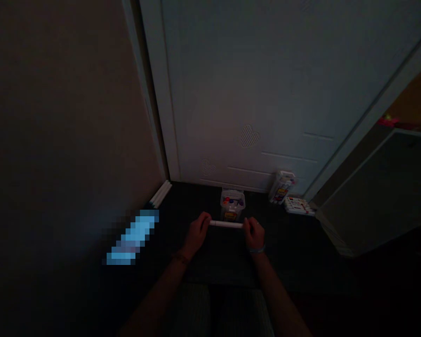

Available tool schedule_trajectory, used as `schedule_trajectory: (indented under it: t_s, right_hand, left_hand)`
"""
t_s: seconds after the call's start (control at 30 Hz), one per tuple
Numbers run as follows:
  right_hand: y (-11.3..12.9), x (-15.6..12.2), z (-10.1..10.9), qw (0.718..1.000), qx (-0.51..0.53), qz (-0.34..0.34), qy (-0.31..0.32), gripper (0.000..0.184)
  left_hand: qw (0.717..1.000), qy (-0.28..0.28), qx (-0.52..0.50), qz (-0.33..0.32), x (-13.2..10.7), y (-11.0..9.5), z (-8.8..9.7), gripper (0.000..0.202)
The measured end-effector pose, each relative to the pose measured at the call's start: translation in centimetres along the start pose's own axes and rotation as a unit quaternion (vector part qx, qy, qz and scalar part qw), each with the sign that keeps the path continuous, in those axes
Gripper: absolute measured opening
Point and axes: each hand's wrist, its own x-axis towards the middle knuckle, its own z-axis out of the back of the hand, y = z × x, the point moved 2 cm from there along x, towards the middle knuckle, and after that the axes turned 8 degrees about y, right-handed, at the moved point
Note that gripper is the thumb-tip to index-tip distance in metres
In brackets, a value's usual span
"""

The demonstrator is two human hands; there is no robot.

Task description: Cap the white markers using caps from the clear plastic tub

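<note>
A white marker pen (227,224) is held level between my two hands, above a dark table. My left hand (198,230) pinches its left end, and my right hand (254,232) is closed round its right end. A thin line near the left end looks like the seam of its cap. Just beyond the marker stands a clear plastic box (232,206) with an open top and a yellow label. Several markers with red, orange, blue and purple ends stand inside it. The dim light hides finer detail of my fingers.
Several white markers (160,194) lie together at the table's back left. A clear marker package (281,188) stands at the back right, beside a flat row of white markers (299,205). A bright pixelated patch (133,238) lies left. A pale panel with hearts (250,136) rises behind.
</note>
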Motion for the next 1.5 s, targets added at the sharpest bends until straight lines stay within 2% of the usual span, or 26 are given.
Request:
schedule_trajectory:
  t_s: [0.37, 0.57, 0.67, 0.73, 0.83, 1.03, 1.5]
  right_hand:
    - [-0.5, 0.0, -0.2, 1.0, 0.008, -0.017, -0.006, 0.03]
    - [-1.1, 0.1, -0.1, 0.998, 0.007, -0.057, -0.03, 0.034]
    - [-1.3, 0.0, -0.2, 0.997, 0.007, -0.071, -0.031, 0.036]
    - [-1.5, 0.0, -0.2, 0.997, 0.003, -0.077, -0.031, 0.038]
    - [-1.4, -0.1, -0.2, 0.998, -0.009, -0.059, -0.033, 0.041]
    - [-0.8, 0.0, -0.7, 0.999, -0.038, 0.023, 0.008, 0.035]
    - [-0.9, 0.1, -0.7, 0.999, -0.04, 0.027, -0.002, 0.035]
  left_hand:
    - [1.0, -0.011, -0.012, -0.003, 0.0, -0.1, -0.1, 0.024]
    - [0.998, 0.052, -0.027, -0.029, -0.2, -0.1, -0.7, 0.026]
    - [0.998, 0.058, -0.014, -0.033, -0.3, -0.2, -0.8, 0.03]
    - [0.997, 0.063, -0.009, -0.036, -0.2, -0.3, -0.8, 0.026]
    - [0.997, 0.074, -0.009, -0.029, 0.0, -0.4, -0.8, 0.023]
    - [0.999, 0.042, 0.016, -0.006, 0.1, -0.1, -0.4, 0.025]
    - [0.996, 0.065, 0.053, -0.005, 0.0, -0.1, -0.3, 0.028]
